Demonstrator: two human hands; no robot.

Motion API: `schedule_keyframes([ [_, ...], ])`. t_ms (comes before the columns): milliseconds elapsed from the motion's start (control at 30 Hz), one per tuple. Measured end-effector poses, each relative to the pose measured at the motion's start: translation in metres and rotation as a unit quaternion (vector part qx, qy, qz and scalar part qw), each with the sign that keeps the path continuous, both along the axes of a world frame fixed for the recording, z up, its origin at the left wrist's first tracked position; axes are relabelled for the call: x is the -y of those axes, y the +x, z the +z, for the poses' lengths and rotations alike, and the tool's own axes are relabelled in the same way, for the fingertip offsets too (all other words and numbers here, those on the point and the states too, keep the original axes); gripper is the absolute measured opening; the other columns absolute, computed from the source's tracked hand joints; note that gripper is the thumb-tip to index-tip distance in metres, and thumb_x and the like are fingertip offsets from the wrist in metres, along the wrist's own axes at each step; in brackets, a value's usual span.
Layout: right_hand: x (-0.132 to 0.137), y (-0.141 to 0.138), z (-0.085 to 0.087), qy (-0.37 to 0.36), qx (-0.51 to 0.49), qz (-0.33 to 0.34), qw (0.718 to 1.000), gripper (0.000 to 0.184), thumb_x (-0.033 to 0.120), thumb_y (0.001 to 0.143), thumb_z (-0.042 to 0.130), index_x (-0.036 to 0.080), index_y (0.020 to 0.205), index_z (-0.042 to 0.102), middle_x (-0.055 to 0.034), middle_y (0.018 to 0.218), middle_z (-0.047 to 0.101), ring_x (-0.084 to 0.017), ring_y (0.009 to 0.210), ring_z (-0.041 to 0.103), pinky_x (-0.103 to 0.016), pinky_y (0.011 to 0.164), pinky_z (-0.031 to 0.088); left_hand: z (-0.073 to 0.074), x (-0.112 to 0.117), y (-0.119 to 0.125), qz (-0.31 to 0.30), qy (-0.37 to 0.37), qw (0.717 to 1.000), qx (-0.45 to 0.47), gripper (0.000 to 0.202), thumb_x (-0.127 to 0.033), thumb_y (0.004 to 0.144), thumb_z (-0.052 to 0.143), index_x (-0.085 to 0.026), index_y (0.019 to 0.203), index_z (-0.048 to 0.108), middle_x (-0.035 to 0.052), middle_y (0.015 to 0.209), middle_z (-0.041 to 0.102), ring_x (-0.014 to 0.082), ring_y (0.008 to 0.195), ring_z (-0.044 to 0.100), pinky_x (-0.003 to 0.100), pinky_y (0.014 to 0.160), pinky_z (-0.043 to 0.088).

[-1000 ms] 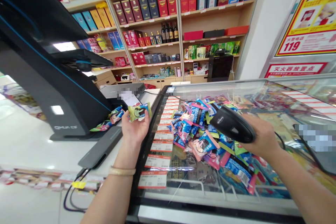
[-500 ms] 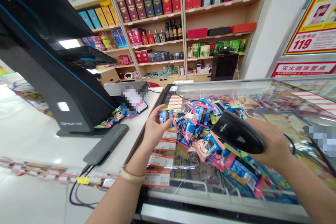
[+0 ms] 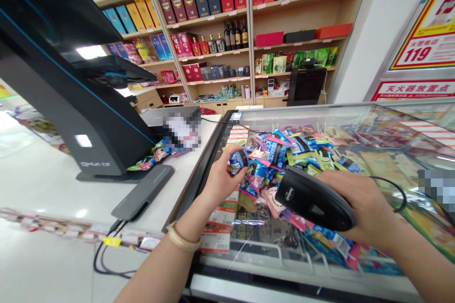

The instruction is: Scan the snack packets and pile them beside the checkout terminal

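Note:
Pinched between the thumb and fingers of my left hand [image 3: 222,177] is a small blue candy packet [image 3: 238,161], at the left edge of a heap of packets. My right hand [image 3: 359,203] is wrapped round a black barcode scanner [image 3: 314,199], whose head points left toward the packets; its grip is hidden under my fingers. The heap of blue, pink and green candy packets [image 3: 279,151] lies on a glass-topped display case [image 3: 256,241]. Part of the heap is hidden behind the scanner and my right hand.
On the white counter [image 3: 95,199] at left stand a black register screen on its stand [image 3: 106,118] and a grey flat box with cables [image 3: 144,191]. Price labels [image 3: 216,239] line the glass. A black cable [image 3: 398,189] loops behind my right hand. Shelves of boxes [image 3: 213,19] stand behind.
My left hand has moved right with the packet, closer to the heap. The scanner in my right hand has come slightly left and down. The view has shifted a little.

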State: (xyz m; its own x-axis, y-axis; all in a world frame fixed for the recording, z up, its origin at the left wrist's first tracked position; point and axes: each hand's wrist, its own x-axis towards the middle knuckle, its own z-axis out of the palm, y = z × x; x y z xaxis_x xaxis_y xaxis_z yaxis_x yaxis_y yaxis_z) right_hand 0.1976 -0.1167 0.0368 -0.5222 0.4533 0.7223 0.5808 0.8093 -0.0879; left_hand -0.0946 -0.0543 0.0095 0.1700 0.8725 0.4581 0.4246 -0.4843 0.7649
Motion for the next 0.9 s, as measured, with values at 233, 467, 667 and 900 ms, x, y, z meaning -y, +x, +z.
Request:
schedule_keyframes([
  [233,0.007,-0.009,0.003,-0.03,0.031,-0.006,0.999,0.025,0.021,0.08,0.056,0.022,0.104,0.06,-0.0026,0.079,0.072,-0.016,0.067,0.068,-0.027,0.061,0.049,0.011,0.007,0.003,0.004,0.125,0.983,-0.136,0.06,-0.005,0.073,0.063,-0.023,0.13,0.056,0.0079,0.125,0.066,0.0232,0.116,0.064,0.037,0.101,0.053],
  [467,0.008,-0.01,-0.007,-0.033,0.03,-0.027,0.999,0.028,0.023,0.08,0.057,0.021,0.107,0.061,-0.0047,0.085,0.072,-0.018,0.072,0.067,-0.029,0.066,0.049,0.005,0.008,0.009,0.046,0.15,0.976,-0.15,0.066,-0.006,0.075,0.066,-0.022,0.136,0.047,0.0088,0.134,0.062,0.0233,0.125,0.06,0.038,0.108,0.049],
  [667,0.008,-0.013,-0.013,-0.061,0.024,-0.031,0.997,0.03,0.024,0.079,0.057,0.022,0.109,0.061,-0.0044,0.084,0.07,-0.018,0.072,0.065,-0.03,0.065,0.047,0.005,0.01,0.012,0.058,0.148,0.972,-0.174,0.069,-0.006,0.076,0.065,-0.023,0.14,0.045,0.0097,0.135,0.062,0.0239,0.125,0.061,0.038,0.106,0.051],
  [900,0.008,-0.015,-0.017,-0.076,0.031,-0.037,0.996,0.032,0.023,0.078,0.058,0.022,0.109,0.06,-0.0053,0.085,0.071,-0.02,0.074,0.066,-0.03,0.065,0.046,0.007,0.011,0.014,0.059,0.139,0.974,-0.169,0.08,-0.007,0.078,0.064,-0.023,0.15,0.035,0.0099,0.147,0.055,0.0236,0.134,0.054,0.038,0.113,0.046],
])
